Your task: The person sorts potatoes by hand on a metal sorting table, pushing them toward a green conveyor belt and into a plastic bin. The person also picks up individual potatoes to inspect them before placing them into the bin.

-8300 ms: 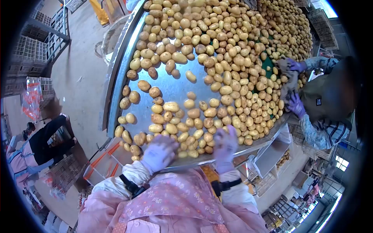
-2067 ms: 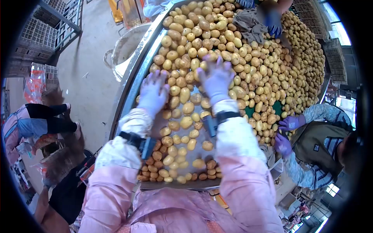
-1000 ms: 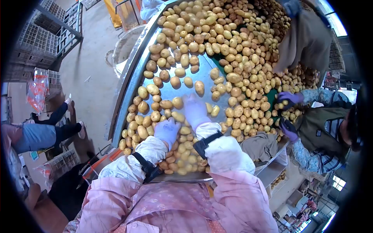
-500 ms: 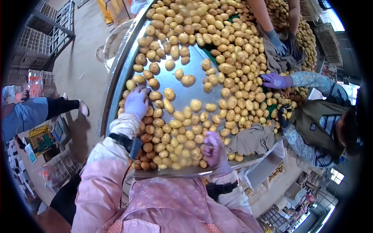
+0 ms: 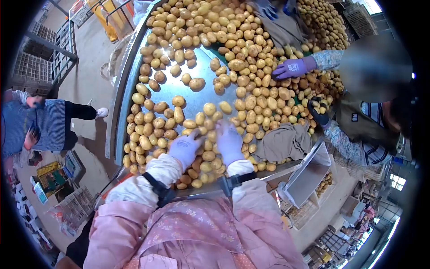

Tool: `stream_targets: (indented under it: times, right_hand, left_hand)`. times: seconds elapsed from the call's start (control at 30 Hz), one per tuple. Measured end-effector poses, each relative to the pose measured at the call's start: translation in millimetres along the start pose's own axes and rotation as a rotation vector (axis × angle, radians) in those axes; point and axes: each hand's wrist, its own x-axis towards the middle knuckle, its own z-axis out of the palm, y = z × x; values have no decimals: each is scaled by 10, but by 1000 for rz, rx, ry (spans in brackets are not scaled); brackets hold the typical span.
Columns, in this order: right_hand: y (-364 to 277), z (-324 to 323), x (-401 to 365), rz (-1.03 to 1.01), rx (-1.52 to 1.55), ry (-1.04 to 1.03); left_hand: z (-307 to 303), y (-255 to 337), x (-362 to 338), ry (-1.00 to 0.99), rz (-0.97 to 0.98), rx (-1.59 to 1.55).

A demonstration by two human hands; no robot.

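Note:
Many yellow-brown potatoes [image 5: 157, 122] cover a shiny metal sorting table [image 5: 199, 96]. My left hand [image 5: 185, 148], in a pale lilac glove, rests flat on the potatoes near the table's front edge. Beside it my right hand [image 5: 229, 141], gloved the same way, also lies spread over the pile. Neither hand grips a potato. My pink sleeves and black wrist straps show below the hands.
A co-worker at the right reaches in with a purple-gloved hand [image 5: 292, 68]. A grey cloth [image 5: 283, 141] lies on the table's right edge. A metal chute [image 5: 307, 175] hangs below it. Another person [image 5: 42, 123] stands on the floor at the left, near crates [image 5: 38, 67].
My left hand has come in from the table's left rim and my right hand has moved up from the front edge; both now lie side by side on the potatoes.

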Motion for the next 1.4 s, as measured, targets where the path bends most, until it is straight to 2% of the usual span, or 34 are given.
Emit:
stream_targets:
  times: [0.03, 0.07, 0.17, 0.2, 0.27, 0.3, 0.33, 0.4, 0.43, 0.47, 0.5, 0.53, 0.57, 0.6, 0.63, 0.67, 0.7, 0.73, 0.77, 0.8, 0.83, 0.87, 0.9, 0.97, 1.0, 1.07, 1.13, 1.2, 1.23, 1.27, 1.33, 1.4]
  right_hand:
    - [22, -26, 9, 35, 224, 10]
    - [57, -71, 5, 67, 444, 24]
    - [285, -459, -428, 522, 973, -136]
    - [335, -578, -630, 688, 1124, -200]
    - [156, -965, -1001, 840, 1273, -235]
    - [77, -1063, -1165, 875, 1371, -206]
    - [-34, -1108, -1360, 916, 1468, -175]
    - [-135, -1137, -1760, 629, 1208, -29]
    - [-159, -1121, -1866, 290, 848, 89]
    - [-92, -1149, -1912, 521, 1408, -22]
    - [-26, -1177, -1958, 869, 1921, -6]
    - [118, -1400, -2145, 962, 1820, 39]
    - [263, -1623, -2332, 1055, 1717, 78]
    - [693, -1606, -2712, 1072, 1632, 219]
    - [850, -1887, -2932, 1298, 1472, 243]
    - [1414, -1940, -3482, 1264, 1105, 158]
    - [1218, -2242, -3487, 1298, 746, 184]
    - [1731, -2195, -3960, 1219, 391, 264]
    - [2276, -2118, -4386, 1112, 44, 338]
    - [2197, -2190, -4256, 1118, 226, 404]
    - [1993, -2310, -4116, 1128, 409, 466]
    - [1756, -2397, -3928, 1137, 589, 533]
    - [1670, -2396, -3698, 1165, 502, 342]
    - [1376, -2503, -3150, 491, -105, 186]
    - [1292, -2532, -3032, 148, -392, 92]
    - [1913, -2903, -3258, 399, -359, -4]
    - [1958, -3317, -3131, 425, -709, 359]
    - [2305, -3357, -3274, 656, -846, 469]
    - [2444, -3352, -3273, 764, -908, 527]
    - [2392, -3241, -3097, 802, -333, 496]
    - [1650, -2573, -2355, 784, 508, 383]
    - [656, -1937, -1794, 773, 1148, 207]
  left_hand:
    - [2, 32, 6, 22, 0, 156]
    - [-5, 47, 40, -70, -12, 211]
    - [-193, 86, 213, -311, -27, 289]
    - [-182, 44, 164, -213, -47, 134]
    - [-145, -21, 99, -23, -73, -168]
    - [-97, 100, -34, 177, -84, -351]
    - [-69, 289, -150, 271, 13, -440]
    - [293, 873, -354, 207, 150, -539]
    - [556, 1182, -474, 178, 227, -616]
    - [811, 1491, -589, 143, 303, -693]
    - [893, 1776, -680, 85, 331, -648]
    - [977, 2061, -769, 29, 362, -603]
    - [1171, 2218, -710, -327, 388, -770]
    - [1530, 2384, -655, -413, 547, -751]
    - [1543, 2490, -678, -306, 617, -656]
    - [1497, 2572, -710, -197, 682, -560]
    - [1308, 2564, -553, -64, 776, -456]
    - [1030, 2488, -239, 73, 866, -346]
    - [772, 2387, 38, 86, 682, -382]
    - [549, 2221, 321, 99, 494, -416]
    - [386, 1989, 591, 47, 334, -198]
    - [195, 1771, 783, 93, 188, -111]
    - [296, 1458, 1005, 214, 160, -93]
    - [436, 1024, 1311, 108, 172, 67]
    - [412, 1031, 1362, 58, 140, 52]
    - [329, 1038, 1332, -60, 79, 28]
    - [316, 1050, 1271, -29, 62, 26]
    - [443, 887, 1217, 27, 103, -16]
    - [407, 808, 1146, 76, 115, -225]
    - [403, 804, 1074, 207, 54, -381]
    - [418, 823, 847, 465, -70, -686]
    - [470, 1086, 399, 300, 95, -670]
